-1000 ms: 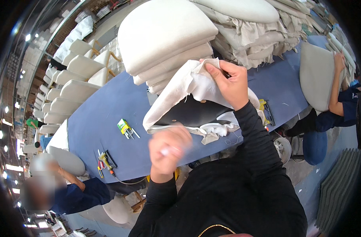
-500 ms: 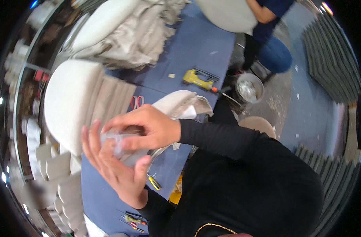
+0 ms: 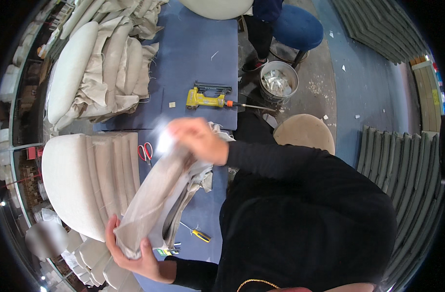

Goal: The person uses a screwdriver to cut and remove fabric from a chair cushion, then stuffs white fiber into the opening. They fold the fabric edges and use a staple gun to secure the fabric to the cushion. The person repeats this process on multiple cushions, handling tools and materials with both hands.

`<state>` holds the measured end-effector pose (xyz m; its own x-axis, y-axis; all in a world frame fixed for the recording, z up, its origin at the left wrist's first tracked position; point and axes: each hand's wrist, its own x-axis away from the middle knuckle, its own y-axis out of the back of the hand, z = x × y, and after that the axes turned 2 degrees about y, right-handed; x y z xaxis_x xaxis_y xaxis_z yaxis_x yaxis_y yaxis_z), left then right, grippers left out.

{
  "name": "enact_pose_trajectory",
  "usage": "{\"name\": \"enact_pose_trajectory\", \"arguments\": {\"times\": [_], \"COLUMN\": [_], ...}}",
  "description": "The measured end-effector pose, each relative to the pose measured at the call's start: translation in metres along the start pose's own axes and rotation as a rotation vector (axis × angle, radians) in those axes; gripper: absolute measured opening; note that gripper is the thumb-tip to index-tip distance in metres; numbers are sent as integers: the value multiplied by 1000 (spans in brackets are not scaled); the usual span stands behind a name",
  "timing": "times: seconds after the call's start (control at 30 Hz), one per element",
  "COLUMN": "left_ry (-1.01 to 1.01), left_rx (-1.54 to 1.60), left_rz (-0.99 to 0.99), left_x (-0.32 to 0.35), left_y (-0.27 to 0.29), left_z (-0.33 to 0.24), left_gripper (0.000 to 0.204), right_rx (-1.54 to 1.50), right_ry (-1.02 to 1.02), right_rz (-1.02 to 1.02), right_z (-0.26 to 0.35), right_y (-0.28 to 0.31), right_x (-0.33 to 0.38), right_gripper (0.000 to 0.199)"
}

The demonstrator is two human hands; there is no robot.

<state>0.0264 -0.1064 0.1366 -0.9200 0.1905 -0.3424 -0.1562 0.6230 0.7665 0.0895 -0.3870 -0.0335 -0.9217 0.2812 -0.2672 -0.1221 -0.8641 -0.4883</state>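
A beige fabric-covered pad [image 3: 152, 199] is tilted up on its edge over the blue table, with loose cloth and a white layer along its right side. My left hand [image 3: 137, 260] grips the pad's lower end, thumb on one side and fingers on the other. At the upper end is my right hand [image 3: 200, 141], its fingers smeared by motion. A blurred white patch [image 3: 165, 140] shows beside those fingers; I cannot make out what it is. Red-handled scissors [image 3: 145, 152] lie left of the pad. A yellow-handled screwdriver [image 3: 201, 236] rests to its lower right.
A yellow staple gun [image 3: 205, 99] with a hose lies on the blue table [image 3: 198, 48]. Beige cushions [image 3: 69, 185] stand stacked at left, more cloth-covered pads [image 3: 108, 73] behind. Right are a bucket of scraps [image 3: 279, 82], a round stool [image 3: 305, 134] and grey panels [image 3: 398, 165]. Someone sits at the far end.
The view has shifted. My hands, close together before, are now apart: the right at the pad's upper end, the left at its lower end. The pad now stands out plainly between them.
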Motion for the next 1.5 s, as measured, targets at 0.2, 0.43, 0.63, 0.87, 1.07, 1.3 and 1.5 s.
{"name": "enact_pose_trajectory", "arguments": {"times": [0.2,0.43,0.63,0.87,1.07,1.3,1.5], "left_ry": [63,53,48,14,76,-79,-166], "left_rx": [82,141,81,-17,-160,106,343], "left_rz": [-110,-132,-169,-210,-524,-442,-557], "left_x": [23,-6,-25,-40,-49,-49,-26], "left_y": [29,16,-4,-20,-56,-53,-69], "left_z": [39,55,34,22,16,12,21], "left_gripper": [94,91,82,70,72,81,49], "right_rx": [317,228,-40,660,723,504,384], "right_ry": [-517,-764,-760,-522,-432,-274,-17], "right_rz": [-655,-1227,-1142,-754,-438,-142,231], "right_z": [-123,-175,-170,-183,-108,-41,38], "right_y": [263,497,482,375,290,166,-10], "right_x": [47,102,93,179,165,58,16], "right_gripper": [29,41,41,19,18,17,14]}}
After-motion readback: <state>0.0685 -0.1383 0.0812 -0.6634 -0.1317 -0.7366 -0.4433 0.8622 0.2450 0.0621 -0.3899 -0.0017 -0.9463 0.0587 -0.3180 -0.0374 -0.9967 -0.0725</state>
